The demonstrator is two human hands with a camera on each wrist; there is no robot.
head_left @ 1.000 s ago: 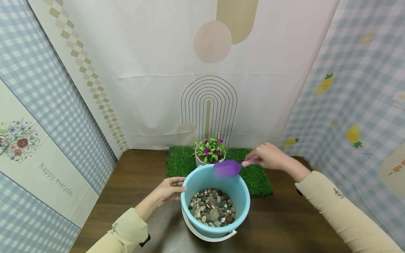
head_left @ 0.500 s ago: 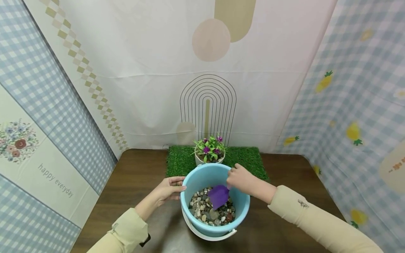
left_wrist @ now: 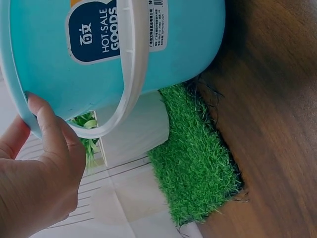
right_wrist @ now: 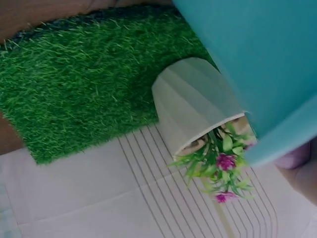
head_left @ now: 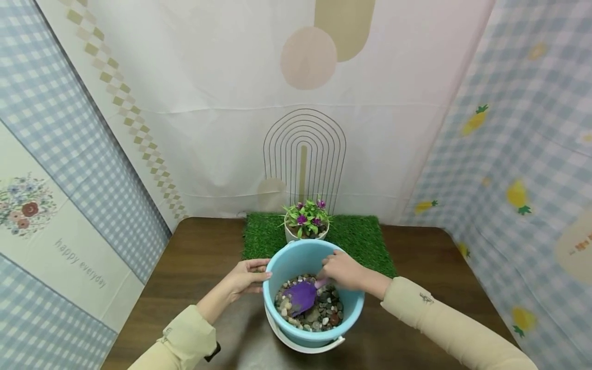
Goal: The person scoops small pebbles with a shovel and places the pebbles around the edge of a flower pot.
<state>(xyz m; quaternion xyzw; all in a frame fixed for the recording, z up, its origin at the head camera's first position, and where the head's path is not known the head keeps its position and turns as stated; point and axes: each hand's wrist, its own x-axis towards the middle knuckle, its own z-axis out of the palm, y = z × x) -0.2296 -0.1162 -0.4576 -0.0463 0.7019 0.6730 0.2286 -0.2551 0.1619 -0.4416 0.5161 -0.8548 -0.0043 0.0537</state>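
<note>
A light blue bucket (head_left: pixel 296 262) stands on the table with many mixed pebbles (head_left: pixel 329 311) inside. My left hand (head_left: pixel 240 279) pinches its left rim between thumb and fingers; the left wrist view shows this hand (left_wrist: pixel 42 163) at the rim from outside. Reaching over the right rim, my right hand (head_left: pixel 344 270) grips the pink handle of a small purple shovel (head_left: pixel 301 297). The shovel's blade lies against the pebbles, its front edge hidden among them. In the right wrist view only a sliver of the hand (right_wrist: pixel 303 178) shows past the rim.
Behind the bucket a white pot (head_left: pixel 291 235) of purple-flowered plants stands on an artificial grass mat (head_left: pixel 263 241). The bucket's white handle (left_wrist: pixel 130 74) hangs down its front. Printed cloths surround the brown wooden table (head_left: pixel 199 252).
My right hand has brought the shovel from above the bucket's far right rim down inside, then leftward into the pebbles. The left hand stays on the rim.
</note>
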